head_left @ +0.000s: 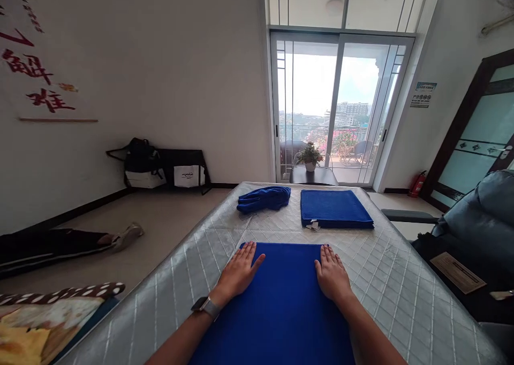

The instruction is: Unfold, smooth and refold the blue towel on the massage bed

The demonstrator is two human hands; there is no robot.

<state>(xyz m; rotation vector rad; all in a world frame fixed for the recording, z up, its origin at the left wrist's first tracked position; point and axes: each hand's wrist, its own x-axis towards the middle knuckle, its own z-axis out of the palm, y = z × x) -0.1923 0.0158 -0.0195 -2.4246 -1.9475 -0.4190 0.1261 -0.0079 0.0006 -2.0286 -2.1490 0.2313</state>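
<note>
A blue cloth [285,306] lies spread flat on the quilted silver-grey cover [401,279], its near end running out of view. On its far left corner rests my left hand [240,270], palm down, fingers stretched forward and thumb apart. My right hand [331,272] presses flat on the far right corner in the same way. Neither hand grips anything. Beyond them, to the right, sits a neat stack of folded blue cloths [335,207] with white tags at its near edge. A crumpled blue cloth [264,198] lies to the left of that stack.
A dark armchair [477,220] stands close on the right, and a patterned blanket [52,322] lies at lower left. Another person's leg [60,247] stretches in from the left. Past the far edge, a potted plant [310,157] stands before sliding glass doors [341,108].
</note>
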